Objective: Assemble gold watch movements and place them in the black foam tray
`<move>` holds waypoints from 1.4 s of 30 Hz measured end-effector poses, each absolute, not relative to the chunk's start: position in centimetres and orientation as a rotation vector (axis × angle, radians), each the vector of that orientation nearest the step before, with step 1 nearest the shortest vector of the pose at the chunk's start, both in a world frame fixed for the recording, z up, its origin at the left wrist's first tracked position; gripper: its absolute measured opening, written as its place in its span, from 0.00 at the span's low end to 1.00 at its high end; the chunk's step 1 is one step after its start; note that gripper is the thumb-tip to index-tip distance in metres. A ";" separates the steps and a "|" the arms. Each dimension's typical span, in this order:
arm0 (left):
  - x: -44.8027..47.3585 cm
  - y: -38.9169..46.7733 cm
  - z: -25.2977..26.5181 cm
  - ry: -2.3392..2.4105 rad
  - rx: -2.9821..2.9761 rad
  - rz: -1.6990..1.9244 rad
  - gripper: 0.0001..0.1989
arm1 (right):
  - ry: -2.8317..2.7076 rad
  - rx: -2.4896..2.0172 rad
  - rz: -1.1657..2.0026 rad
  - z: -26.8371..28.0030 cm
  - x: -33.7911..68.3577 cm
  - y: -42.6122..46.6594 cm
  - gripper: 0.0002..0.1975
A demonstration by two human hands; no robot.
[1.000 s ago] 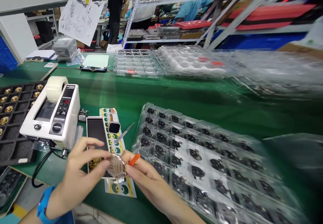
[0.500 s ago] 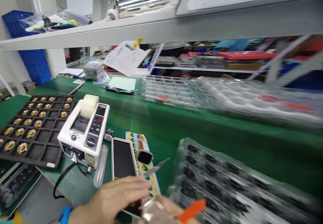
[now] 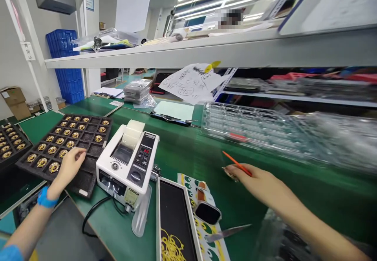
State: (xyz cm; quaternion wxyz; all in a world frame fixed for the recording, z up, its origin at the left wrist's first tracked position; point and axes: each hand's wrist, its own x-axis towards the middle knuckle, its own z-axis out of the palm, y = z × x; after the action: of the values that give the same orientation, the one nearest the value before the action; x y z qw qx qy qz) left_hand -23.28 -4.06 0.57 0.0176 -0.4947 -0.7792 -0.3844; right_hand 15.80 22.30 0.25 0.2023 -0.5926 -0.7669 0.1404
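My left hand (image 3: 72, 163), a blue band at its wrist, is over the right part of a black foam tray (image 3: 97, 151). Its fingers are curled together, and I cannot make out anything between them. Several gold round parts (image 3: 53, 167) sit in the tray's compartments, left of the hand. Above the green bench, my right hand (image 3: 246, 174) is closed around a thin orange stick (image 3: 235, 162). A small shiny metallic part (image 3: 230, 173) shows at its fingertips, partly hidden.
A white tape dispenser (image 3: 141, 174) stands right of the foam tray. A white-framed black tray (image 3: 173, 202) holds yellow rings (image 3: 171, 247). Beside it are a smartwatch (image 3: 207, 212), a sticker sheet (image 3: 210, 245) and a pointed metal tool (image 3: 228, 232). Clear plastic trays (image 3: 235, 123) line the back.
My hands have moved apart: the left to the foam tray, the right up and outward with the orange stick. The camera view has turned left.
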 end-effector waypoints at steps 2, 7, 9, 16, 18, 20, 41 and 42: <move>-25.3 -0.7 1.1 -2.497 -1.589 -1.065 0.09 | -2.169 -1.607 0.460 0.5 15.3 20.5 0.13; -26.9 7.1 1.9 -2.682 -1.682 -0.733 0.12 | -2.249 -1.385 0.570 0.8 15.2 13.3 0.16; -26.9 8.8 2.5 -2.716 -1.695 -0.662 0.14 | -2.260 -1.197 0.539 1.0 15.7 10.2 0.18; -25.7 8.7 7.7 -2.517 -1.551 -0.874 0.07 | -2.038 -1.002 0.707 0.9 19.1 4.1 0.18; -23.2 6.6 9.3 -2.359 -1.423 -1.033 0.06 | -1.886 -1.035 0.896 0.6 19.9 3.7 0.21; -18.9 3.4 10.0 -2.169 -1.338 -1.232 0.07 | -1.692 -1.030 1.092 0.4 20.4 3.6 0.24; -0.8 0.5 0.5 -2.500 -2.214 -3.158 0.16 | -1.607 -0.841 0.813 -0.5 17.9 0.4 0.07; -0.9 0.4 0.5 -2.457 -2.279 -3.158 0.15 | -1.616 -0.827 0.813 -0.6 17.8 0.5 0.08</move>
State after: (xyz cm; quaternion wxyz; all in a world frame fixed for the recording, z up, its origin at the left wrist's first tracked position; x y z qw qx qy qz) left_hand -0.90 0.44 0.47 -0.6681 -0.3682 -0.3970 -0.5103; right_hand 17.82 0.54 -0.57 0.5451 -0.3485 -0.6811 0.3428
